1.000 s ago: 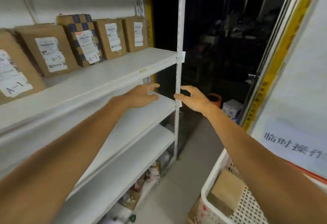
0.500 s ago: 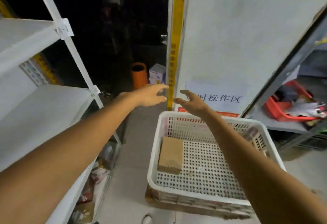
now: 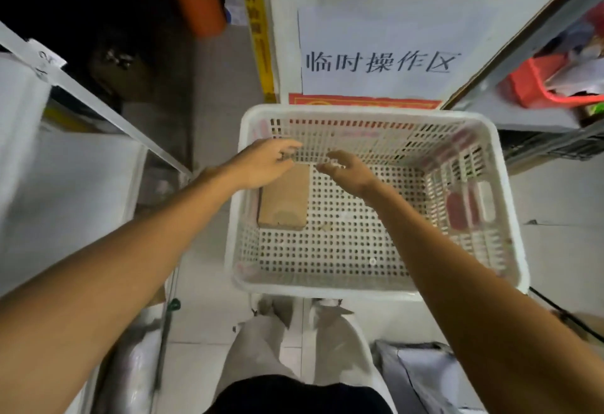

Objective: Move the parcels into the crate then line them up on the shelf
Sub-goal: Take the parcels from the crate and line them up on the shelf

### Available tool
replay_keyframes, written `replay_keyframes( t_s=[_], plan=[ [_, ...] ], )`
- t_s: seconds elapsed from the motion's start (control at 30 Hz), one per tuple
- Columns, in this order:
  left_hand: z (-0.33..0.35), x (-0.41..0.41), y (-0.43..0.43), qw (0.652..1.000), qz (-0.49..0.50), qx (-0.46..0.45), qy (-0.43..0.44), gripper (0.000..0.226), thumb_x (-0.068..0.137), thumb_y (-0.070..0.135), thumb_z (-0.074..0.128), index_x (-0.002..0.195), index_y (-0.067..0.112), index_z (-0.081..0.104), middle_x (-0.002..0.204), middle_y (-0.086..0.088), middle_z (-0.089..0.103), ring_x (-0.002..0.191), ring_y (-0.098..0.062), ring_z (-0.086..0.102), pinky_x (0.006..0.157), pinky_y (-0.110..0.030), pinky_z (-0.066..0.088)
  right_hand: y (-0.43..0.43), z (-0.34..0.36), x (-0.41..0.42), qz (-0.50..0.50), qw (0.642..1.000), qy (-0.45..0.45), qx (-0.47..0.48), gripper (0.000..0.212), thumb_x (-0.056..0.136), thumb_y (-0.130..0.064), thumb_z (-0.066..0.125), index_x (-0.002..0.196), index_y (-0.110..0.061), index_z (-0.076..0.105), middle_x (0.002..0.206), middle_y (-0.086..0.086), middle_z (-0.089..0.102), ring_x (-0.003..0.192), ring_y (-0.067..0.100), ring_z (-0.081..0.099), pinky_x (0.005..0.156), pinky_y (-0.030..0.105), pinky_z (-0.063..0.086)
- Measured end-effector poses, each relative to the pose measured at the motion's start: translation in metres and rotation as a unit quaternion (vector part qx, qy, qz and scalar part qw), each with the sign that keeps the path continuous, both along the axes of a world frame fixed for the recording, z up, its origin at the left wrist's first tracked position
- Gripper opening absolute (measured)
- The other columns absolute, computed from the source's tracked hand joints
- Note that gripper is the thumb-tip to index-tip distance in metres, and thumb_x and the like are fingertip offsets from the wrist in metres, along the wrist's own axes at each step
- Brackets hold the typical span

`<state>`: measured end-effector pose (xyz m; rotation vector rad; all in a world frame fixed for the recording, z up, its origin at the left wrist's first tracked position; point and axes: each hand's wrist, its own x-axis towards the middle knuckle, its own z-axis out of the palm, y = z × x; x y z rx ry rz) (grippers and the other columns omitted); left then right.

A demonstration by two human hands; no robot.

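1 brown cardboard parcel [image 3: 284, 204] is seen lying flat on the bottom of the white perforated crate [image 3: 327, 289], against its left wall. Both hands are held over the crate's far half, with nothing gripped. The left hand [image 3: 261, 165] is loosely spread above the parcel's far end, and the right hand [image 3: 351, 173] is loosely curled just beside it. A white shelf [image 3: 65, 185] is seen left of the crate, a printed sign [image 3: 379, 61] behind it.

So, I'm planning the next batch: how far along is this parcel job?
Done, it seems: the white perforated plastic crate holds just one brown cardboard parcel, at its left side. In hand: the left hand and right hand reach over that parcel, both empty. Left: lifting it out and lining it up on the white metal shelf; any shelved parcels are out of view.
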<state>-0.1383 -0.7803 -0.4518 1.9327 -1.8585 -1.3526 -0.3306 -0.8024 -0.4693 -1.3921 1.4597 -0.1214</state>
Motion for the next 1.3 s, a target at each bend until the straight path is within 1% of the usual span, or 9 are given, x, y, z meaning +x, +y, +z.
replay_keyframes(
  t_s=[0.27,0.47,0.57,0.67,0.8,0.97,1.1,1.2,1.3],
  plan=[
    [-0.101,-0.006,0.008,0.990,0.103,0.097,-0.025,0.049,0.096,0.021,0.053,0.143,0.027,0.040,0.146,-0.001,0.044,0.133,-0.019,0.043,0.109,-0.035,0.036,-0.030,-0.088,-0.002,0.050,0.996,0.009,0.079,0.056,0.095,-0.039,0.056,0.144,-0.016,0.040,0.150,0.009,0.040,0.131,0.024,0.045,0.089,0.026,0.036],
    [-0.192,-0.009,-0.006,0.980,0.148,0.114,-0.063,0.057,0.097,0.023,0.052,0.149,0.025,0.028,0.154,-0.001,0.031,0.139,-0.022,0.031,0.111,-0.033,0.029,-0.044,-0.185,0.000,0.016,0.992,0.012,0.126,0.056,0.094,-0.040,0.057,0.143,-0.019,0.042,0.146,0.005,0.044,0.126,0.023,0.049,0.088,0.028,0.042],
    [-0.230,-0.011,-0.010,0.974,0.138,0.113,-0.142,0.070,0.097,0.029,0.049,0.153,0.028,0.008,0.161,-0.004,0.005,0.147,-0.024,0.009,0.117,-0.036,0.015,-0.046,-0.228,0.003,-0.033,0.987,-0.004,0.158,0.058,0.092,-0.038,0.060,0.143,-0.019,0.040,0.143,0.003,0.048,0.124,0.022,0.051,0.094,0.032,0.045],
    [-0.270,-0.017,-0.016,0.960,0.135,0.101,-0.226,0.091,0.091,0.041,0.055,0.151,0.027,-0.012,0.159,-0.011,-0.017,0.147,-0.030,-0.006,0.119,-0.047,0.010,-0.039,-0.266,0.004,-0.100,0.978,-0.024,0.180,0.057,0.091,-0.034,0.063,0.142,-0.021,0.040,0.140,0.004,0.051,0.112,0.019,0.057,0.082,0.027,0.046],
    [-0.298,-0.037,-0.014,0.957,0.173,0.073,-0.220,0.114,0.063,0.062,0.075,0.150,0.037,0.006,0.151,-0.011,0.005,0.137,-0.034,0.015,0.111,-0.047,0.023,-0.020,-0.297,0.007,-0.141,0.971,-0.053,0.185,0.060,0.091,-0.031,0.063,0.144,-0.019,0.037,0.135,0.006,0.054,0.117,0.024,0.057,0.085,0.031,0.050],
    [-0.308,-0.063,-0.001,0.965,0.245,0.054,-0.072,0.119,0.060,0.040,0.086,0.150,0.040,0.008,0.143,-0.006,0.020,0.127,-0.027,0.029,0.104,-0.041,0.036,-0.001,-0.304,-0.011,-0.197,0.972,-0.033,0.126,0.053,0.088,-0.038,0.066,0.135,-0.023,0.047,0.128,0.002,0.060,0.110,0.022,0.060,0.096,0.045,0.050],
    [-0.311,-0.073,0.015,0.925,0.350,0.114,0.093,0.110,0.070,0.011,0.083,0.151,0.027,0.009,0.131,0.009,0.042,0.118,-0.006,0.044,0.077,-0.002,0.038,0.007,-0.300,-0.039,-0.218,0.967,-0.011,0.133,0.055,0.089,-0.035,0.065,0.138,-0.025,0.043,0.134,0.002,0.055,0.113,0.022,0.057,0.099,0.047,0.048],
    [-0.324,-0.072,0.019,0.895,0.379,0.204,0.115,0.084,0.066,0.025,0.086,0.136,0.022,0.038,0.122,0.005,0.058,0.115,-0.015,0.055,0.092,-0.026,0.046,0.010,-0.305,-0.049,-0.217,0.963,-0.044,0.156,0.062,0.089,-0.037,0.064,0.144,-0.025,0.038,0.138,0.003,0.052,0.118,0.021,0.054,0.099,0.042,0.047],
    [-0.325,-0.072,0.018,0.885,0.383,0.237,0.120,0.093,0.062,0.033,0.087,0.139,0.026,0.037,0.129,0.004,0.057,0.117,-0.017,0.054,0.101,-0.040,0.045,0.013,-0.306,-0.051,-0.222,0.960,-0.070,0.158,0.057,0.092,-0.034,0.062,0.143,-0.024,0.040,0.134,0.002,0.055,0.116,0.018,0.054,0.093,0.033,0.046]
  ],
)
